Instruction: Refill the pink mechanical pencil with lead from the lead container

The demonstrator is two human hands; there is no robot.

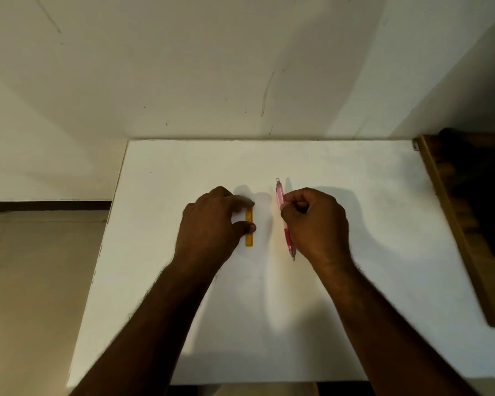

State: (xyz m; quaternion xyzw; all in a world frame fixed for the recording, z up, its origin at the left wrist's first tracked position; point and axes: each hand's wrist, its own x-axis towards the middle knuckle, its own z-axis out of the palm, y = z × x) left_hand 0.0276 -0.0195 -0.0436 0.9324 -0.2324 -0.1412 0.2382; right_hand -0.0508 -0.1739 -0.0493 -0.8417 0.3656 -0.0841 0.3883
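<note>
Your white desk (355, 281) meets a wooden board (452, 224) at its right. Your right hand (316, 221) curls its fingers around the pink mechanical pencil (280, 197); your left hand (212, 221) pinches the orange lead container (249, 238) lying on the desk.

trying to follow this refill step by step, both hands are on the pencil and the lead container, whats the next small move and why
Probably lift both things off the white table and open the pencil's top end. The right hand already grips the pink mechanical pencil, its cap end pointing away, and the left hand pinches the orange lead container, which looks closed. Neither appears opened yet.
</note>
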